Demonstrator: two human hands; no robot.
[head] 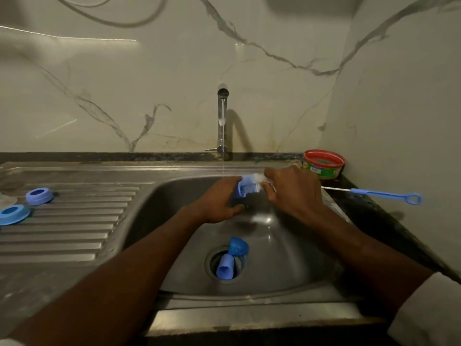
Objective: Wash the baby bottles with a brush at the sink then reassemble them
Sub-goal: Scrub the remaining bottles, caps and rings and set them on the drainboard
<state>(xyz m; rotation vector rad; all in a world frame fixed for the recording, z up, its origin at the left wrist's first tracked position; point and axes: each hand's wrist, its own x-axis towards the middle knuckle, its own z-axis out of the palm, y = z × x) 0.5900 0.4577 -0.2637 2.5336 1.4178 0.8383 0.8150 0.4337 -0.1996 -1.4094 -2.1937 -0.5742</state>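
The left hand (pixel 219 203) and right hand (pixel 294 191) are both gripping the blue-and-white bottle brush (pixel 249 184) over the sink (pixel 287 258), under the tap (pixel 222 121)'s thin stream; two blue caps (pixel 232 258) are lying near the drain.

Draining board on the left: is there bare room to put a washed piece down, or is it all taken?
Yes. The two blue rings sit at the draining board's far left edge; the ribbed stretch between them and the sink basin is bare. The basin is crowded: two blue caps over the drain, both hands above. The right counter holds a thin brush and a red tub.
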